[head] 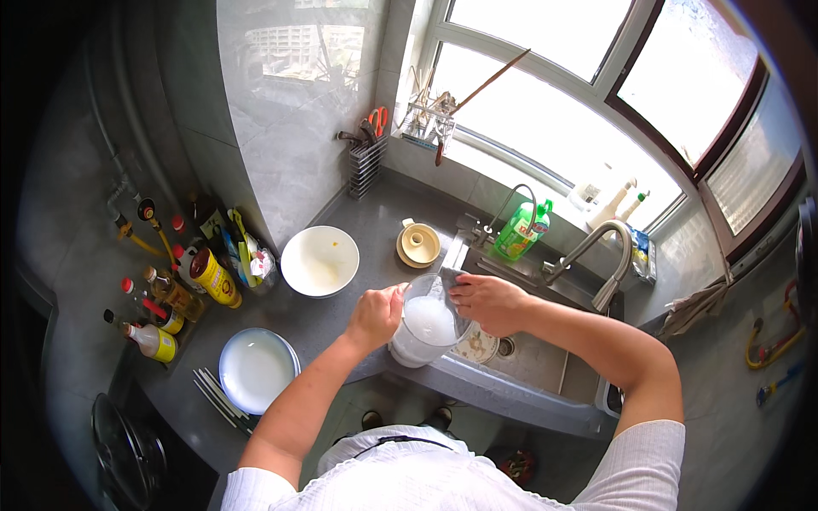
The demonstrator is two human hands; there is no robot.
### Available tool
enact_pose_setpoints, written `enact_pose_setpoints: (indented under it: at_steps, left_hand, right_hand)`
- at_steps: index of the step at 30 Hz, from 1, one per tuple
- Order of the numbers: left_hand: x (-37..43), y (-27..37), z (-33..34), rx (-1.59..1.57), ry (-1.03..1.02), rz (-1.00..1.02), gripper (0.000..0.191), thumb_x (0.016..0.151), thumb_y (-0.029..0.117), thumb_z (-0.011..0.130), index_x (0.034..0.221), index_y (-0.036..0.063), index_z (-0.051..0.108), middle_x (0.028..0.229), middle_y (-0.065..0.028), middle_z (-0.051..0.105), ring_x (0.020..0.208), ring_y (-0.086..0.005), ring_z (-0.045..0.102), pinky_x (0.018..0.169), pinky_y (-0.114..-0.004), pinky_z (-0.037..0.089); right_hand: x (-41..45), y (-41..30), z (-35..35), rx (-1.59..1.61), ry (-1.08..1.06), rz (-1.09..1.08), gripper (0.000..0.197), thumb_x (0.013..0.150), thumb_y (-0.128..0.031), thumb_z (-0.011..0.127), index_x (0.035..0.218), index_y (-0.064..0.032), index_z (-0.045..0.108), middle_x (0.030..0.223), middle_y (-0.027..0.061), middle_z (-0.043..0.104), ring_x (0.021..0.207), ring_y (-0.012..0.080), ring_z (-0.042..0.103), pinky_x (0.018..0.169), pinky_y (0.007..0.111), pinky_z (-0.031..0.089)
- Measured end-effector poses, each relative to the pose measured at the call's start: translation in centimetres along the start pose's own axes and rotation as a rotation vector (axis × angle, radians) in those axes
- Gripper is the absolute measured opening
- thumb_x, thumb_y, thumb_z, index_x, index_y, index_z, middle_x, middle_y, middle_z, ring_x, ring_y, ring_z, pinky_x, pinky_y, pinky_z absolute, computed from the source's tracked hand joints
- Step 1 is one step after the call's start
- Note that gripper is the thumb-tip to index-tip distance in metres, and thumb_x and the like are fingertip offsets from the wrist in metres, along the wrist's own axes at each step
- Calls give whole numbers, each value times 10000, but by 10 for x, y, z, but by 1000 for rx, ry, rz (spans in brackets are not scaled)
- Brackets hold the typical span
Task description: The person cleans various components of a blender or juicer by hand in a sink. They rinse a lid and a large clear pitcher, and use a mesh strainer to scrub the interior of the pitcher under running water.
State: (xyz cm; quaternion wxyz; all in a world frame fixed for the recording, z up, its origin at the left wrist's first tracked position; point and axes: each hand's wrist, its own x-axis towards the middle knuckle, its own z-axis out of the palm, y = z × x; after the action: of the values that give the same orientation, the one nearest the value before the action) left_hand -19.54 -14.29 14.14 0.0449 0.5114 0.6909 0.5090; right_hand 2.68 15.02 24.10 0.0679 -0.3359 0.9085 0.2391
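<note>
My left hand [377,316] grips the handle side of a clear pitcher [418,351] with white suds inside, held at the counter's front edge beside the sink. My right hand [489,303] presses a grey cloth [451,278] against the pitcher's rim on the right. Behind the pitcher, a cream lid [418,243] with a round knob rests on the counter. A patterned plate [476,345] lies in the steel sink [530,370], partly hidden by the pitcher and my right hand.
A white bowl [319,260], stacked plates [255,370], chopsticks [220,399] and condiment bottles [153,342] stand to the left. A green soap bottle [521,233] and a curved faucet [613,262] are behind the sink. A wire holder [367,166] contains scissors and knives.
</note>
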Motion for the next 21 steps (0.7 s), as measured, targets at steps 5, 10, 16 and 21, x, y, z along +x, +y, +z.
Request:
enact_pose_setpoints:
  at_steps: [5, 10, 16, 21]
  left_hand:
    - [-3, 1, -3, 35, 33, -64, 507, 1383, 261, 584, 1476, -62, 963, 1137, -371, 920, 1040, -579, 920, 956, -651, 738]
    - [5, 3, -1, 27, 32, -76, 486, 1365, 247, 592, 1447, -56, 964, 1215, -370, 947, 1122, -612, 925, 1015, -680, 760]
    - [7, -4, 8, 43, -8, -93, 499, 1359, 264, 590, 1452, -50, 966, 1226, -372, 947, 1134, -612, 927, 1029, -686, 759]
    - [-3, -9, 8, 87, 37, -120, 554, 1403, 317, 575, 1505, -52, 974, 1121, -380, 927, 1031, -564, 944, 939, -640, 731]
  right_hand:
    - [37, -67, -39, 417, -308, 416, 262, 1016, -183, 904, 1271, -130, 921, 1280, 132, 998, 1371, 339, 944, 1415, 526, 593]
    - [99, -120, -74, 744, -118, 803, 211, 1104, -229, 897, 1279, -112, 902, 1110, 177, 975, 1107, 453, 975, 998, 612, 756]
    - [4, -57, -20, 767, -14, 371, 184, 1198, -299, 876, 1252, -123, 866, 1228, 134, 981, 1291, 373, 951, 1358, 537, 666]
    - [-29, -5, -34, 674, 125, 337, 469, 1240, -143, 739, 1679, -90, 896, 1900, 96, 833, 1896, 280, 656, 1602, 496, 522]
